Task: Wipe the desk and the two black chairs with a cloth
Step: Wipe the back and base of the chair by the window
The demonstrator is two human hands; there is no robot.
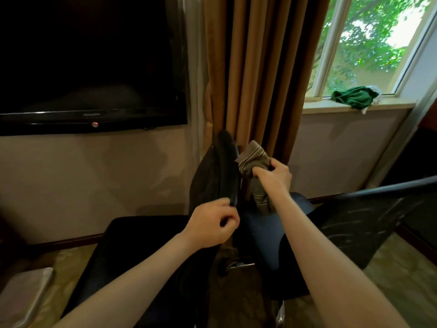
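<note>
In front of the brown curtain (255, 67), our left hand (212, 223) curls its fingers round the edge of the black chair backrest (212, 171). Our right hand (275, 176) clutches the bunched grey striped cloth (253, 157), which touches the backrest's curtain-side rim.

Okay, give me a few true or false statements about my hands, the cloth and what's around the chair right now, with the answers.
1. The right hand holds a grey striped cloth. True.
2. The left hand hangs free, holding nothing. False: it grips the edge of the black chair back.
3. A green cloth lies on the window sill. True.
4. The curtain is blue. False: it is brown.
5. The television shows a bright picture. False: its screen is dark.
</note>
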